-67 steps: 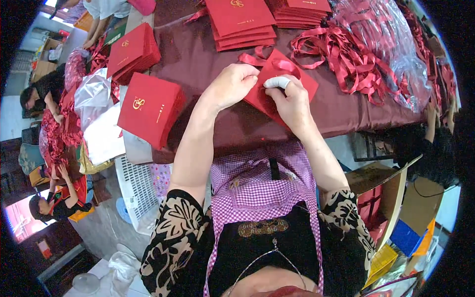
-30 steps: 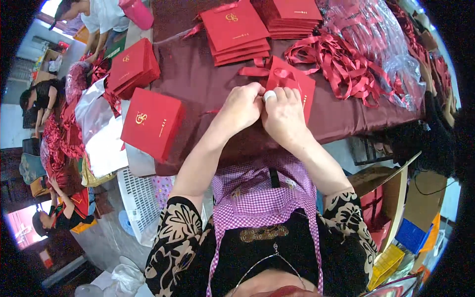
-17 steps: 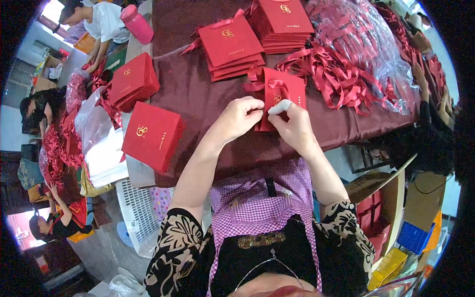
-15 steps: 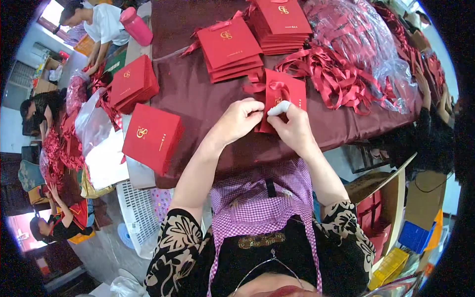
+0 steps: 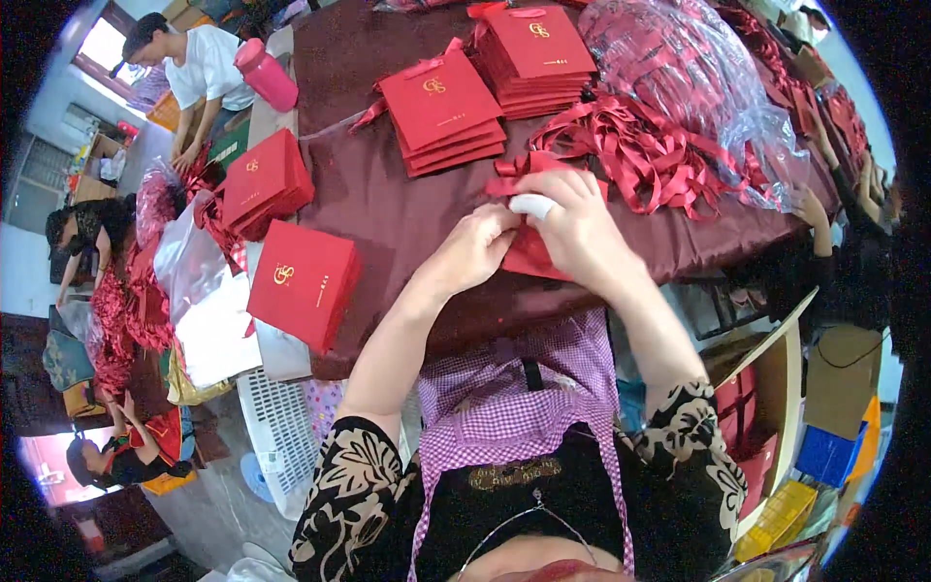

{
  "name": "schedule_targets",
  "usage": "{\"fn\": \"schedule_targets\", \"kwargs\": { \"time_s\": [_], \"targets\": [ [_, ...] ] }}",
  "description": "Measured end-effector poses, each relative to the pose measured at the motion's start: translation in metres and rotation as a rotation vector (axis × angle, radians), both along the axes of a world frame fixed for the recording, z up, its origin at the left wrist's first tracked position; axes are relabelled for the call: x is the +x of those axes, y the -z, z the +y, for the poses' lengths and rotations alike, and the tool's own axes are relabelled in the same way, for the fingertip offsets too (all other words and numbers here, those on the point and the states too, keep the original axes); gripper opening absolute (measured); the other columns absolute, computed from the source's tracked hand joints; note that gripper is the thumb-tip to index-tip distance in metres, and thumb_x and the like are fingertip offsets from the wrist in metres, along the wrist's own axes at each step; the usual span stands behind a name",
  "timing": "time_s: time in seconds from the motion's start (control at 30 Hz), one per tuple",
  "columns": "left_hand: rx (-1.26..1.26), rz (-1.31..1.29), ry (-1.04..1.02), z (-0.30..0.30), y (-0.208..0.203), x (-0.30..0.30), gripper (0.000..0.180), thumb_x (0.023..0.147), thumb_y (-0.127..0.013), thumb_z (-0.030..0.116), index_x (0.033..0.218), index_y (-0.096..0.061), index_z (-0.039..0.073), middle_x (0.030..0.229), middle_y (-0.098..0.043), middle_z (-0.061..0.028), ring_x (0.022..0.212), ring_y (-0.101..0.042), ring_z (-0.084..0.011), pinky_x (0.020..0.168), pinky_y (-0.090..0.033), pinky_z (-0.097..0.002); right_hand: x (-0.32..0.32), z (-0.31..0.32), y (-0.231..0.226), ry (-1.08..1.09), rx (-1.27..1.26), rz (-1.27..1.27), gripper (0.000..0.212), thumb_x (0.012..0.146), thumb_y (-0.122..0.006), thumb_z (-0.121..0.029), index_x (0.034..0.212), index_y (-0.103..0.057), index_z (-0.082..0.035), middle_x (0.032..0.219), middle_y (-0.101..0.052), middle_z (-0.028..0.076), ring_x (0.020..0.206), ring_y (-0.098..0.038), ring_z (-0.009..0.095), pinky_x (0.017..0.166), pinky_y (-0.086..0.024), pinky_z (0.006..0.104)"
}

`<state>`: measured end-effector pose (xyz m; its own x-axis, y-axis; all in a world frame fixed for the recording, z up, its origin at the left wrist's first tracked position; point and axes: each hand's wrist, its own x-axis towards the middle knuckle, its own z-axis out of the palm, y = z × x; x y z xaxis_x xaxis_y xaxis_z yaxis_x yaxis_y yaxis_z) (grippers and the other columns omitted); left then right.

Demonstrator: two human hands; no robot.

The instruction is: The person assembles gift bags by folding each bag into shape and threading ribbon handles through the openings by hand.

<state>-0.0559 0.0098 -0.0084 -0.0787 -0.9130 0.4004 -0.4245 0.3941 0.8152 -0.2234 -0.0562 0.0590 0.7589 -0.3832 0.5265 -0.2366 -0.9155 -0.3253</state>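
A red paper gift bag lies at the near edge of the table, mostly covered by my hands. My left hand pinches at the bag's left side, thumb and forefinger pressed together. Over the bag's upper part is my right hand, a white cover on one finger; its fingers are bent together close to my left fingertips. What the right fingers hold is hidden. Red ribbon shows just beyond my hands. Farther off, a heap of loose red ribbons lies to the right.
Stacks of red gift bags stand at the back, beyond my left hand and on the left. A clear plastic sack of ribbons fills the far right. A pink bottle and several people are around.
My right hand has moved up and over the bag, its back now covering the ribbon loop. My left hand stays near the bag's left side. The view has shifted slightly.
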Motion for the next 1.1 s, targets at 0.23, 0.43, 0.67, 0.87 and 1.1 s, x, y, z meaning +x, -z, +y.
{"fn": "schedule_targets", "kwargs": {
  "time_s": [0.23,0.43,0.67,0.87,1.1],
  "targets": [
    [0.076,0.054,0.012,-0.002,-0.014,0.001,0.016,0.080,-0.054,-0.005,0.094,-0.059,-0.002,0.090,-0.061,-0.0189,0.085,-0.061,-0.0323,0.074,-0.049,-0.0363,0.001,-0.039,-0.016,-0.234,-0.149,0.398,0.014,0.073,-0.060,-0.012,0.086,-0.065,-0.007,0.086,-0.059,0.009,0.092,-0.053,0.027,0.095,-0.035,0.0406],
    [0.205,0.166,0.072,-0.003,-0.007,0.003,0.016,0.081,-0.050,-0.007,0.096,-0.049,-0.001,0.086,-0.059,-0.0138,0.085,-0.060,-0.0219,0.076,-0.048,-0.0326,-0.008,-0.043,-0.010,-0.329,0.023,0.398,0.009,0.078,-0.062,-0.016,0.078,-0.064,-0.007,0.078,-0.057,0.006,0.088,-0.053,0.024,0.095,-0.034,0.0393],
    [0.319,0.300,0.186,0.000,-0.016,0.002,0.022,0.084,-0.048,-0.007,0.103,-0.046,0.003,0.088,-0.052,-0.0020,0.086,-0.053,-0.0103,0.077,-0.044,-0.0236,-0.017,-0.034,0.007,-0.275,0.157,0.363,0.010,0.076,-0.066,-0.010,0.083,-0.063,-0.004,0.088,-0.058,0.006,0.105,-0.046,0.027,0.096,-0.035,0.0393],
    [0.224,0.421,-0.191,-0.006,-0.017,0.038,0.016,0.088,-0.052,0.001,0.103,-0.051,0.005,0.081,-0.053,0.0010,0.073,-0.050,-0.0062,0.066,-0.042,-0.0205,-0.040,-0.028,0.013,-0.263,0.310,0.218,0.008,0.075,-0.064,-0.002,0.082,-0.062,-0.005,0.086,-0.060,0.006,0.093,-0.057,0.023,0.105,-0.029,0.0433],
    [0.204,0.318,-0.489,-0.010,-0.012,0.044,0.022,0.094,-0.052,0.024,0.092,-0.059,0.003,0.083,-0.060,-0.0022,0.075,-0.054,-0.0074,0.065,-0.042,-0.0210,-0.046,-0.033,0.023,0.043,0.125,0.031,0.009,0.076,-0.063,-0.002,0.084,-0.062,-0.006,0.082,-0.060,0.008,0.086,-0.057,0.027,0.092,-0.036,0.0410]
  ]
}}
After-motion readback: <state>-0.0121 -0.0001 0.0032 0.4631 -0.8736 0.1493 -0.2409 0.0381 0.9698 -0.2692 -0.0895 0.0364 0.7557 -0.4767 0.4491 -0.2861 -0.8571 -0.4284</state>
